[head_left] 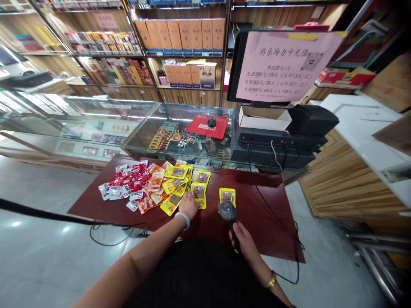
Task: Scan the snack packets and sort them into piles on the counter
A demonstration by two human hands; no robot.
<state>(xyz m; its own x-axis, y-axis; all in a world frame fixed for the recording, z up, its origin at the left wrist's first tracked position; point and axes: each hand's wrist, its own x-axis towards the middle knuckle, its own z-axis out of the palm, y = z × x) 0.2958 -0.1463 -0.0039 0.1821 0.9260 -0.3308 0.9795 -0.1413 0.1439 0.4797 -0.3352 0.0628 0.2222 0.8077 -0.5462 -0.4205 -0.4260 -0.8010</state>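
Observation:
My right hand (244,241) is wrapped round the handle of a black barcode scanner (227,210). The scanner's head, with a small blue light on it, hangs over a single yellow snack packet (227,195) and hides its lower part. My left hand (189,207) rests at the near edge of several overlapping yellow snack packets (176,184), its fingers apart and touching them. Just beyond those fingers lie two more yellow packets (199,191), one partly over the other. Orange packets (155,183) and red-and-white packets (130,177) are heaped further left.
All the packets lie on a dark red tabletop (253,231). Behind it stands a glass display counter (144,132) with a red mat (199,124) and a mouse (211,122). A monitor (237,64) covered by a pink notice stands at right. A black cable (272,205) crosses the table's right side.

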